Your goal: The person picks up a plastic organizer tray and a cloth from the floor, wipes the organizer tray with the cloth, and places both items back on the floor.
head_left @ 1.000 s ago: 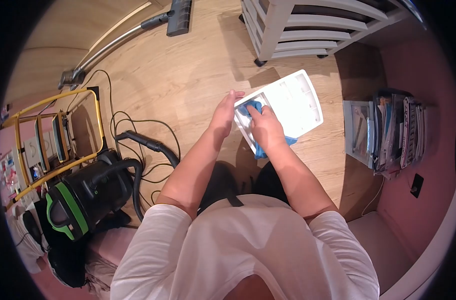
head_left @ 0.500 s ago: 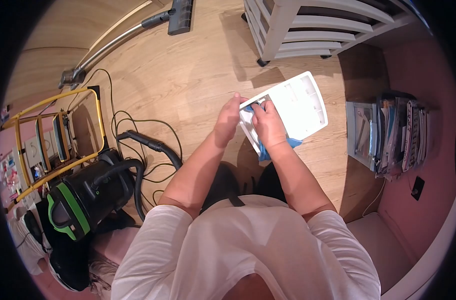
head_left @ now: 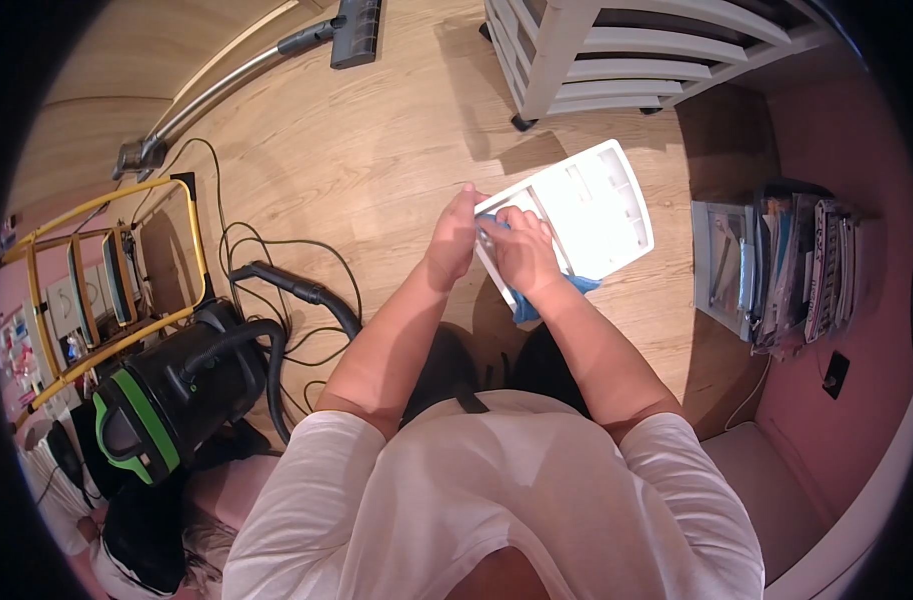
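A white plastic tray with moulded compartments (head_left: 592,215) is held tilted in front of me, above the floor. My left hand (head_left: 454,238) grips its left edge, thumb along the rim and the other fingers hidden beneath. Over the tray's near-left compartment, my right hand (head_left: 524,252) presses a blue cloth (head_left: 584,284) with bent fingers. Part of the cloth shows at the fingertips, and the rest hangs over the tray's lower edge.
A black and green vacuum cleaner (head_left: 182,385), its hose and loops of cable lie left. Beyond are a yellow stepladder (head_left: 199,240) and a floor head (head_left: 357,35). A white slatted cart (head_left: 627,70) stands ahead; files (head_left: 792,265) stand right.
My right hand has shifted left with the cloth toward the tray's left edge, and its fingers are more curled. The tray has moved slightly to the right since the first frame.
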